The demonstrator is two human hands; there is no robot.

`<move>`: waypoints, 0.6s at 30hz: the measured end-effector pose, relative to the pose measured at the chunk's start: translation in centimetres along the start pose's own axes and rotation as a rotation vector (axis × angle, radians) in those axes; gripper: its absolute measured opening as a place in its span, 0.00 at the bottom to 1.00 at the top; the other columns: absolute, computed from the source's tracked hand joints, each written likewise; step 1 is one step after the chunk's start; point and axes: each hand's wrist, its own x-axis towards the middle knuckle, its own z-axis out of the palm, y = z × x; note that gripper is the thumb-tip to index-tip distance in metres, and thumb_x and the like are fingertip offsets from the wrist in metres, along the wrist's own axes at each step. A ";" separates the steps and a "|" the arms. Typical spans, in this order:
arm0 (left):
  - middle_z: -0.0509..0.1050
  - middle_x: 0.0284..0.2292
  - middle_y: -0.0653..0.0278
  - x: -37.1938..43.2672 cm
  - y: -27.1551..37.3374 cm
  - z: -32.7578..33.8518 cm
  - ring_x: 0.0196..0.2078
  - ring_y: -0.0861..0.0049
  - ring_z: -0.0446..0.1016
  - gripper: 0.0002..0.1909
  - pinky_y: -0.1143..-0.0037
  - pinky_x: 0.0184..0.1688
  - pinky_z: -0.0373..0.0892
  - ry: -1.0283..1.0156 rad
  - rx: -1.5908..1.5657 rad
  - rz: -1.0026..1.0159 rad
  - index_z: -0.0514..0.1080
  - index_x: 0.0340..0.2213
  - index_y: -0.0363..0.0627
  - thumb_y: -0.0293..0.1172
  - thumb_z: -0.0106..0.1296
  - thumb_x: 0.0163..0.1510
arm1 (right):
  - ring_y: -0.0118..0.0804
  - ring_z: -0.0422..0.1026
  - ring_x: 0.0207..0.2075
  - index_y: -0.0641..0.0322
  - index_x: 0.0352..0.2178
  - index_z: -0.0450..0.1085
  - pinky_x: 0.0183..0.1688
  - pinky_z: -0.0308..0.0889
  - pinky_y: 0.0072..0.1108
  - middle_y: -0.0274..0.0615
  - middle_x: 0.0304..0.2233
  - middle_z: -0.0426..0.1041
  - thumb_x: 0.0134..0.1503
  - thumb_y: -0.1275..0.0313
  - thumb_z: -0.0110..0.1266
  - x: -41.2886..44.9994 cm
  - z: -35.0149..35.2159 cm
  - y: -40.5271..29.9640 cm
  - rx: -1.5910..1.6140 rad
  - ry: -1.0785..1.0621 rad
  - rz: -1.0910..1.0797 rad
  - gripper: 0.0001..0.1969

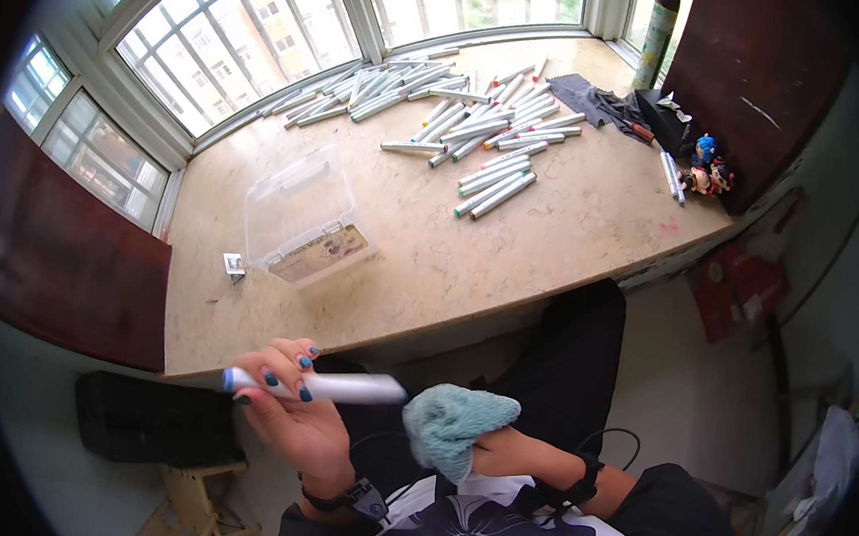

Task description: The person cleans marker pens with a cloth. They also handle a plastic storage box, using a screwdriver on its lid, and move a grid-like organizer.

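My left hand [293, 400] grips a white marker pen [346, 388] with a blue end, just in front of the ledge's near edge. The pen lies about level, its right part blurred. Wrapped in a teal fluffy cloth [456, 427], my right hand [491, 451] is close to the pen's right end; its fingers are hidden under the cloth. Whether cloth and pen touch, I cannot tell. Beyond my hands, a short row of markers [496, 187] lies on the stone-patterned ledge [430, 253].
A clear plastic box [306, 222] stands at the left. A large heap of markers [397, 90] spreads along the window. At the right are a grey cloth [598, 104], a black box [662, 124], small figurines [705, 171] and a tall can [656, 41]. A black case [157, 421] sits lower left.
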 end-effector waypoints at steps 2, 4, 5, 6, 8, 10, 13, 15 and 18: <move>0.58 0.21 0.68 0.2 0.3 -0.1 0.25 0.79 0.61 0.15 0.75 0.35 0.59 -0.220 0.015 0.070 0.55 0.28 0.47 0.45 0.38 0.59 | 0.42 0.68 0.43 0.60 0.36 0.69 0.47 0.62 0.28 0.42 0.40 0.69 0.46 0.71 0.58 -1.0 -0.3 0.8 0.130 0.078 0.042 0.14; 0.61 0.20 0.65 -1.8 0.0 1.1 0.24 0.78 0.65 0.16 0.72 0.33 0.64 -0.265 -0.221 -0.211 0.55 0.30 0.47 0.47 0.37 0.59 | 0.36 0.67 0.43 0.61 0.36 0.70 0.50 0.60 0.27 0.40 0.39 0.70 0.43 0.75 0.60 -1.2 -1.1 0.4 -0.023 0.192 0.032 0.15; 0.62 0.20 0.64 -2.4 -0.3 1.7 0.25 0.77 0.67 0.16 0.71 0.34 0.65 -0.228 -0.157 -0.237 0.55 0.31 0.47 0.47 0.37 0.59 | 0.36 0.68 0.41 0.61 0.35 0.69 0.47 0.62 0.27 0.41 0.38 0.70 0.45 0.75 0.58 -1.3 -1.3 1.1 0.059 0.184 0.130 0.13; 0.64 0.23 0.65 -2.6 -0.6 2.0 0.26 0.77 0.67 0.14 0.69 0.36 0.65 -0.237 -0.060 -0.162 0.55 0.31 0.48 0.46 0.38 0.59 | 0.37 0.68 0.39 0.60 0.34 0.69 0.43 0.63 0.27 0.42 0.36 0.69 0.48 0.74 0.56 -1.4 -1.6 1.6 0.138 0.196 0.226 0.10; 0.64 0.24 0.65 -2.6 -0.6 1.6 0.26 0.78 0.67 0.14 0.69 0.36 0.65 -0.160 -0.113 -0.158 0.56 0.31 0.49 0.45 0.38 0.59 | 0.41 0.65 0.31 0.61 0.27 0.68 0.33 0.60 0.30 0.42 0.28 0.67 0.40 0.72 0.55 1.9 -3.3 -0.7 -0.167 0.142 0.262 0.10; 0.64 0.30 0.60 -3.1 -0.6 1.1 0.26 0.71 0.69 0.13 0.62 0.39 0.67 -0.031 -0.384 -0.183 0.55 0.32 0.45 0.43 0.38 0.59 | 0.45 0.63 0.26 0.60 0.24 0.67 0.29 0.58 0.33 0.42 0.24 0.65 0.34 0.69 0.54 4.4 -4.0 -2.8 -0.418 0.088 0.181 0.12; 0.63 0.30 0.62 -4.1 -1.0 0.9 0.25 0.73 0.69 0.12 0.65 0.36 0.65 -0.110 -0.479 -0.171 0.55 0.32 0.46 0.41 0.39 0.59 | 0.45 0.65 0.32 0.60 0.28 0.67 0.39 0.58 0.39 0.45 0.30 0.65 0.39 0.71 0.54 2.7 -1.1 -1.8 -0.363 0.120 0.027 0.12; 0.67 0.25 0.60 -4.3 -0.1 1.1 0.26 0.68 0.70 0.12 0.64 0.34 0.65 -0.213 -0.452 -0.190 0.56 0.31 0.45 0.40 0.41 0.58 | 0.41 0.66 0.41 0.62 0.35 0.66 0.47 0.58 0.35 0.44 0.35 0.65 0.47 0.73 0.53 0.3 0.4 0.4 -0.072 0.244 0.030 0.11; 0.73 0.31 0.49 -4.7 -0.7 0.2 0.33 0.55 0.73 0.12 0.55 0.42 0.65 -0.517 -0.338 -0.066 0.58 0.32 0.42 0.34 0.49 0.54 | 0.33 0.67 0.38 0.63 0.39 0.59 0.44 0.63 0.24 0.40 0.35 0.66 0.51 0.72 0.53 -0.7 -0.1 0.8 0.250 0.585 0.311 0.15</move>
